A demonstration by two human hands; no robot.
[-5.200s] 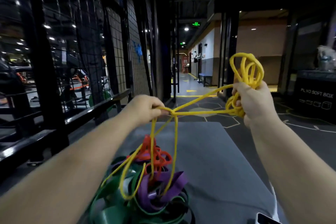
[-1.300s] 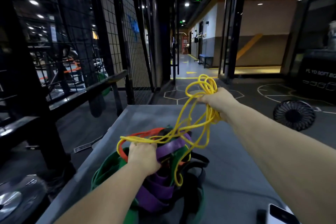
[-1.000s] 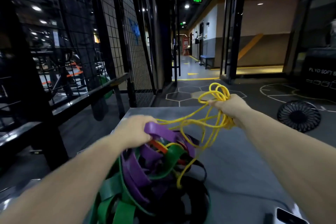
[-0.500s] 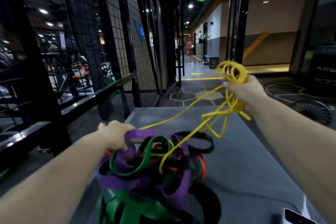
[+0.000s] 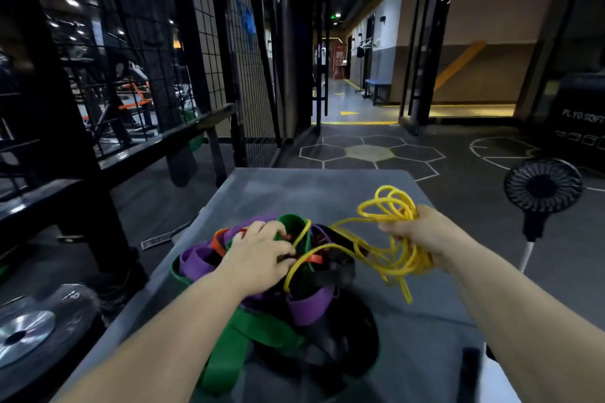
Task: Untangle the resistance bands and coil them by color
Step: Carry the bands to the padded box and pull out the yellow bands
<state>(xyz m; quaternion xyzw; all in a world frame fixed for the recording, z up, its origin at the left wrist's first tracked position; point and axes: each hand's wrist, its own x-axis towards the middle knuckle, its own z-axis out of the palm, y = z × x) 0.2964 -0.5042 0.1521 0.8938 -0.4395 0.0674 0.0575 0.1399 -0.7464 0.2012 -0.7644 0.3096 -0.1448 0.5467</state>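
Observation:
A tangle of flat bands lies on the grey mat (image 5: 327, 186): purple band (image 5: 199, 260), green band (image 5: 244, 330), black band (image 5: 343, 340) and thin orange band (image 5: 218, 239). My left hand (image 5: 258, 253) rests on top of the tangle, its fingers curled in among the bands beside a green loop. My right hand (image 5: 417, 234) grips a bunch of loops of the thin yellow band (image 5: 389, 203) low over the mat, right of the pile. Yellow strands run from that hand into the tangle, and other loops hang below it.
A black rail and wire-mesh wall (image 5: 157, 141) run along the left. A weight plate (image 5: 26, 334) lies on the floor at lower left. A black fan (image 5: 541, 186) stands right of the mat, with a black plyo box (image 5: 579, 114) behind it. A dark flat object (image 5: 469, 370) lies at the mat's near right.
My right hand has dropped with the yellow loops from chest height to just above the mat. My left hand let the lifted purple band down and now sits on the pile.

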